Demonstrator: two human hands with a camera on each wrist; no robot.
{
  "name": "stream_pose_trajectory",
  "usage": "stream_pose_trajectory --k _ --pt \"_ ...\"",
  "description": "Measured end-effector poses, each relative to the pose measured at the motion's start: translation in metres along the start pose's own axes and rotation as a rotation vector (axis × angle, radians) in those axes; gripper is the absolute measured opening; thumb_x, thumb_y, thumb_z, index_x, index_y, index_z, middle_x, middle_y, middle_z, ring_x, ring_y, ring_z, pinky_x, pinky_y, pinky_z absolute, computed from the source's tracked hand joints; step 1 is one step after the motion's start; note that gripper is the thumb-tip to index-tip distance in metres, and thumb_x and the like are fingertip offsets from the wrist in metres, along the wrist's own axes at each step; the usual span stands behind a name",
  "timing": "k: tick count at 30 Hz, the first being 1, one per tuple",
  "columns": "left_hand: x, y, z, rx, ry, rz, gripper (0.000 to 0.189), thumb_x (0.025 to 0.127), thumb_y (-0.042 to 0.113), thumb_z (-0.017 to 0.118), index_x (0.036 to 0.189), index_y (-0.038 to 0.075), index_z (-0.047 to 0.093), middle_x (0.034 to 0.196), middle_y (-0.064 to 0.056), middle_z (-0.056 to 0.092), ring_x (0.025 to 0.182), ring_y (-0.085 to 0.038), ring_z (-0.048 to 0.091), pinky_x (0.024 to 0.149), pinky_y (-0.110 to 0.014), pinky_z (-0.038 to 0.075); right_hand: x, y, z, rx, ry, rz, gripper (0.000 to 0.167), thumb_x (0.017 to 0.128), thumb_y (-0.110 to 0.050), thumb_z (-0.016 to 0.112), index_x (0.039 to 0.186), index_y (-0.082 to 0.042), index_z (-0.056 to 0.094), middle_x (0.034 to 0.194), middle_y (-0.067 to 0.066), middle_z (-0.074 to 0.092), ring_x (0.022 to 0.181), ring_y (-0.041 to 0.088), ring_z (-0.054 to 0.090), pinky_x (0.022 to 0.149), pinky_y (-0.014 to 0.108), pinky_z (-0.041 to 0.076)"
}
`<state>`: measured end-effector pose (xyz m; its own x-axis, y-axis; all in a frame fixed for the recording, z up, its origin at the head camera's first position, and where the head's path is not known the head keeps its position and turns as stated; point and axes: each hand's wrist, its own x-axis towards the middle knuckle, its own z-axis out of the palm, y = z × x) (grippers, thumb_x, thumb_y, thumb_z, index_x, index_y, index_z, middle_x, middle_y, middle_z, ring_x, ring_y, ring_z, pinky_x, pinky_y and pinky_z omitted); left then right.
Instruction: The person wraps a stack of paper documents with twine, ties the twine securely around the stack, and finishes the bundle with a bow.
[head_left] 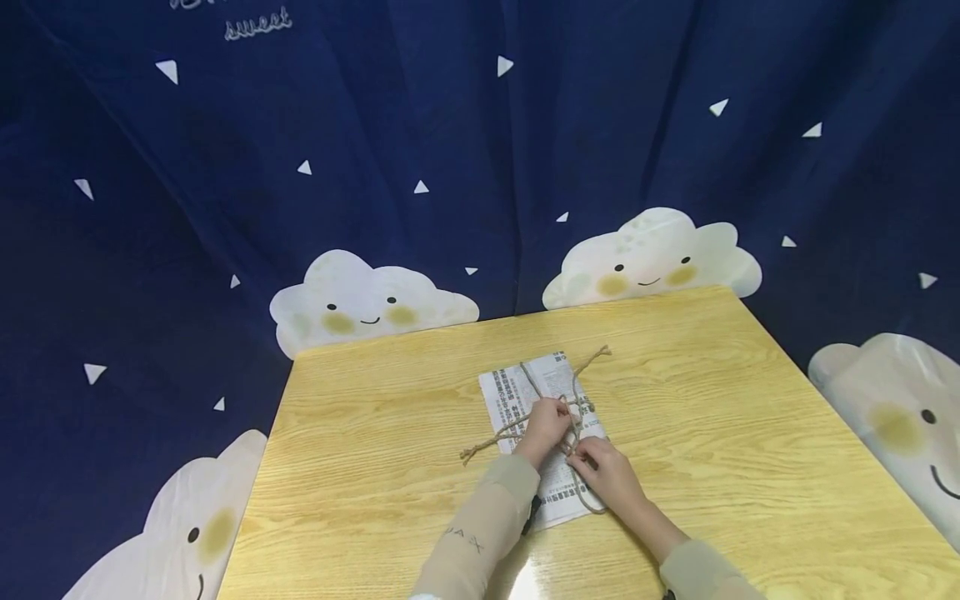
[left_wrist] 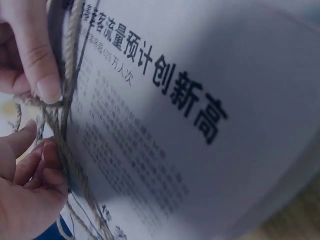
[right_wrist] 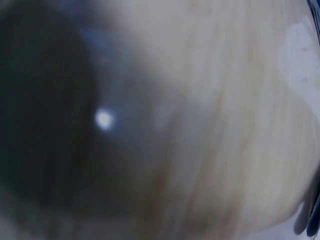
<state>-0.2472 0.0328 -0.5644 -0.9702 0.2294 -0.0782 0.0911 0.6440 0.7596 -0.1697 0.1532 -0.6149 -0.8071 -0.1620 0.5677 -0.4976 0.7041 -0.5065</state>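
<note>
A flat packet in printed newspaper [head_left: 558, 483] lies on the wooden table, with jute twine [head_left: 592, 360] crossing over it. Frayed twine ends stick out past its left side and its far edge. My left hand [head_left: 546, 427] is over the middle of the packet, fingers bent and pinching the twine at the crossing. Just nearer and to the right, my right hand [head_left: 609, 477] pinches the twine between thumb and fingers. In the left wrist view, fingertips of both hands close in on the twine [left_wrist: 72, 40] beside large printed characters. The right wrist view is too blurred to show the hand.
The wooden table [head_left: 360, 467] extends around the packet on all sides. Behind it hangs a dark blue curtain [head_left: 390, 108] with white triangles and smiling clouds. A black strap or device [head_left: 532, 514] sits by the left wrist.
</note>
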Motion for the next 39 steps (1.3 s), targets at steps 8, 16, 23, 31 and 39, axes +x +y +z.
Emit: stream_pose_trajectory --k 8,16,23,31,39 --pt "0.001 -0.002 0.007 0.145 -0.040 -0.010 0.029 0.076 0.010 0.071 0.054 0.010 0.053 0.046 0.005 0.041 0.042 -0.008 0.037 0.039 -0.017 0.033 -0.003 0.001 0.003 -0.025 0.031 -0.076 0.023 0.063 -0.010 0.082 0.074 -0.012 0.061 0.082 0.000 0.064 0.077 0.015 0.061 0.068 0.028 0.052" --pt "-0.004 -0.007 0.002 0.155 -0.086 0.026 0.023 0.076 0.004 0.062 0.057 0.009 0.050 0.048 0.005 0.039 0.041 -0.007 0.034 0.037 -0.017 0.030 -0.001 0.002 0.003 -0.008 0.023 -0.054 0.022 0.064 -0.009 0.081 0.076 -0.013 0.063 0.082 -0.001 0.065 0.077 0.015 0.062 0.069 0.028 0.052" --pt "-0.012 -0.027 -0.002 -0.076 0.034 0.115 0.008 0.077 0.000 0.058 0.078 0.008 0.058 0.064 0.006 0.051 0.054 -0.003 0.041 0.048 -0.015 0.038 0.011 0.005 -0.003 0.134 -0.010 0.085 0.014 0.069 -0.005 0.077 0.077 -0.009 0.066 0.073 -0.002 0.066 0.065 0.010 0.062 0.059 0.023 0.052" --pt "-0.021 -0.039 0.004 -0.095 0.353 0.157 0.005 0.086 0.003 0.054 0.087 0.007 0.057 0.073 0.003 0.049 0.062 -0.004 0.042 0.052 -0.016 0.040 0.032 0.011 -0.008 0.266 -0.055 0.219 0.008 0.075 -0.006 0.073 0.080 -0.006 0.067 0.073 0.003 0.067 0.062 0.006 0.060 0.057 0.021 0.052" --pt "-0.025 -0.040 0.007 0.012 0.427 0.125 0.006 0.091 0.006 0.049 0.095 0.006 0.053 0.080 0.000 0.050 0.067 -0.008 0.048 0.057 -0.019 0.045 0.054 0.012 -0.008 0.247 -0.144 0.224 0.006 0.082 -0.009 0.067 0.086 -0.005 0.065 0.079 0.003 0.067 0.073 0.017 0.063 0.069 0.029 0.054"
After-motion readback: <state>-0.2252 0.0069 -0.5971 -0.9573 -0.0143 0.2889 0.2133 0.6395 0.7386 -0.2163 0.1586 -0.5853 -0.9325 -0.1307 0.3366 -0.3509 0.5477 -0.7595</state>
